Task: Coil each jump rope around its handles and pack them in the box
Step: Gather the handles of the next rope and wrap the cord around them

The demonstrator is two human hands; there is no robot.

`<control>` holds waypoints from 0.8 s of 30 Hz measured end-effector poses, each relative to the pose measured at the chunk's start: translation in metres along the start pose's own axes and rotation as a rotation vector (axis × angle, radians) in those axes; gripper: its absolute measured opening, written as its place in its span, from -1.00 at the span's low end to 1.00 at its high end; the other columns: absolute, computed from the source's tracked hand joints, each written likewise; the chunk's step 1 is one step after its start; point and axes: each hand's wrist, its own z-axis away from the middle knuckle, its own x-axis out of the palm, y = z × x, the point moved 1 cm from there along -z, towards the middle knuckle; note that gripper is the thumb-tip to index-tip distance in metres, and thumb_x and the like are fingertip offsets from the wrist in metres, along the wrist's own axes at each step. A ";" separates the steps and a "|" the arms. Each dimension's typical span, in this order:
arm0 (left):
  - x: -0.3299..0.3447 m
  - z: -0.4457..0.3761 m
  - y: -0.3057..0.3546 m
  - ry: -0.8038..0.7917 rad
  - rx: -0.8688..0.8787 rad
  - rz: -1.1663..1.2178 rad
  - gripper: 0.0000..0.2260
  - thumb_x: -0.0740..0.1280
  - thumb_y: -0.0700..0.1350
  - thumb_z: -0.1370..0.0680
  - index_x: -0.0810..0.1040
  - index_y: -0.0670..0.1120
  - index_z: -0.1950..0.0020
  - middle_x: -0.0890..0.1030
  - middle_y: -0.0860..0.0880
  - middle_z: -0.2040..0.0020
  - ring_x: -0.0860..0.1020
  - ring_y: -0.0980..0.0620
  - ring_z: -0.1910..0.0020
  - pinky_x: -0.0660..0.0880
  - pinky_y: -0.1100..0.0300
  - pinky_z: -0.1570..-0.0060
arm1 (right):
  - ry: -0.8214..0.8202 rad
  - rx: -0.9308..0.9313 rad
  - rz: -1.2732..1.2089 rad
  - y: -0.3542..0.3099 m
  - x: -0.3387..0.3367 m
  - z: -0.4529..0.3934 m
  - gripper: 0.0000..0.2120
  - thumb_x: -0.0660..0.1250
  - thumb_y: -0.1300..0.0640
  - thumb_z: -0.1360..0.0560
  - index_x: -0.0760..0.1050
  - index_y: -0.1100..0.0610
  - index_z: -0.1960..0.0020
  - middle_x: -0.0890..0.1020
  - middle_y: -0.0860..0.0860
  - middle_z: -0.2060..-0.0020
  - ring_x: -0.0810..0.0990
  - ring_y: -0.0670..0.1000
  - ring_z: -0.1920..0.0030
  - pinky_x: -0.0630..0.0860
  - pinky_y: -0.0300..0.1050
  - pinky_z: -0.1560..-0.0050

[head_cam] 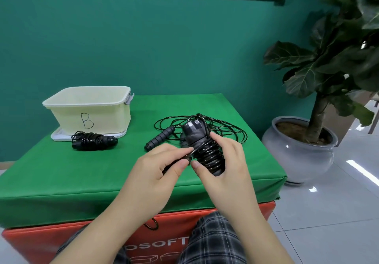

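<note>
**Trainee:** Why is the bundle held upright above the counter (82,173) rather than resting on it?

**Instructor:** The right hand (223,161) is wrapped around the paired handles of the jump rope in work (205,148), thumb in front and fingers behind. Held clear of the surface, the handles serve as a spool, and the grip appears to keep the finished turns from slipping.

**Trainee:** And the left hand (162,165)?

**Instructor:** It pinches the rope's free end between thumb and forefinger, just beside the lower turns. My judgement: the winding is almost complete and the end is being tucked or locked.

**Trainee:** Where are the other ropes?

**Instructor:** One coiled jump rope (93,140) lies on the counter just in front of the box (90,107), not yet packed. One loose jump rope (184,130) lies behind the hands, cord spread in wide loops, handles side by side.

**Trainee:** Why is the box placed that way?

**Instructor:** It stands open on its own lid (58,136), marked "B", so bundles can drop straight in. Its floor is not visible from here.
</note>
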 end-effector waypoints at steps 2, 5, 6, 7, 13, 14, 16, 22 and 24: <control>0.001 0.002 -0.002 -0.042 -0.026 0.037 -0.74 0.22 -0.06 -0.49 0.57 0.08 -0.13 0.53 0.17 0.07 0.51 0.24 0.10 0.33 0.51 0.13 | 0.001 0.001 -0.007 -0.001 0.000 0.000 -0.43 0.44 0.00 -0.41 0.33 -0.09 -0.36 0.39 -0.16 -0.19 0.30 -0.49 -0.11 0.21 -0.63 -0.05; 0.004 0.004 -0.010 -0.076 -0.113 0.134 -0.84 0.23 -0.07 -0.52 0.55 0.11 -0.03 0.55 0.26 0.21 0.48 0.28 0.32 0.32 0.50 0.29 | 0.016 0.066 -0.092 0.001 -0.004 -0.002 -0.40 0.43 -0.04 -0.40 0.31 -0.10 -0.39 0.43 -0.19 -0.20 0.35 -0.40 -0.17 0.23 -0.58 -0.09; 0.005 0.004 -0.013 -0.068 -0.150 0.163 -0.89 0.24 -0.07 -0.53 0.54 0.11 0.03 0.54 0.27 0.31 0.41 0.25 0.44 0.27 0.47 0.39 | 0.008 0.087 -0.122 0.001 -0.006 -0.002 -0.39 0.42 -0.07 -0.39 0.31 -0.12 -0.39 0.44 -0.21 -0.20 0.37 -0.36 -0.18 0.27 -0.51 -0.13; 0.006 0.004 -0.018 -0.053 -0.184 0.183 -0.93 0.25 -0.06 -0.53 0.52 0.09 0.09 0.52 0.25 0.38 0.34 0.22 0.51 0.22 0.45 0.46 | -0.006 0.098 -0.147 0.001 -0.007 -0.002 -0.40 0.40 -0.09 -0.39 0.30 -0.14 -0.39 0.44 -0.23 -0.20 0.39 -0.33 -0.19 0.31 -0.43 -0.16; 0.007 -0.004 -0.036 0.008 -0.286 0.292 -0.92 0.32 -0.01 -0.50 0.51 0.00 0.14 0.51 0.24 0.44 0.32 0.25 0.58 0.21 0.47 0.53 | -0.113 0.107 -0.330 -0.006 -0.007 0.000 -0.50 0.39 -0.04 -0.40 0.32 -0.24 -0.29 0.53 -0.31 -0.13 0.50 -0.27 -0.16 0.42 -0.36 -0.11; 0.008 -0.006 -0.036 -0.001 -0.285 0.322 -0.98 0.30 -0.07 -0.51 0.51 0.01 0.11 0.52 0.26 0.42 0.35 0.27 0.57 0.24 0.49 0.51 | -0.132 0.104 -0.377 -0.007 -0.008 0.001 -0.53 0.40 0.02 -0.43 0.34 -0.22 -0.27 0.56 -0.31 -0.08 0.53 -0.27 -0.11 0.43 -0.41 -0.04; 0.009 -0.008 -0.035 -0.015 -0.280 0.377 -0.95 0.32 -0.09 -0.51 0.51 0.04 0.05 0.54 0.27 0.37 0.34 0.26 0.57 0.25 0.50 0.49 | -0.163 0.086 -0.444 -0.009 -0.009 0.001 -0.58 0.38 0.07 -0.43 0.38 -0.16 -0.24 0.56 -0.33 -0.04 0.56 -0.28 -0.04 0.42 -0.46 0.05; 0.011 -0.005 -0.039 -0.079 -0.236 0.475 -0.50 0.26 0.42 -0.27 0.53 0.14 -0.05 0.38 0.07 0.49 0.26 0.15 0.50 0.21 0.35 0.50 | -0.226 0.072 -0.568 -0.005 -0.004 0.004 -0.52 0.31 -0.13 -0.38 0.39 -0.12 -0.29 0.59 -0.13 -0.11 0.55 -0.08 -0.16 0.48 -0.15 -0.15; 0.010 -0.004 -0.036 -0.093 -0.179 0.403 -0.56 0.16 0.48 -0.29 0.56 0.20 0.14 0.44 0.10 0.41 0.35 0.20 0.49 0.27 0.43 0.45 | -0.250 0.102 -0.615 -0.003 -0.003 0.004 -0.50 0.31 -0.14 -0.37 0.39 -0.11 -0.30 0.62 -0.07 -0.05 0.58 -0.06 -0.07 0.50 -0.08 -0.09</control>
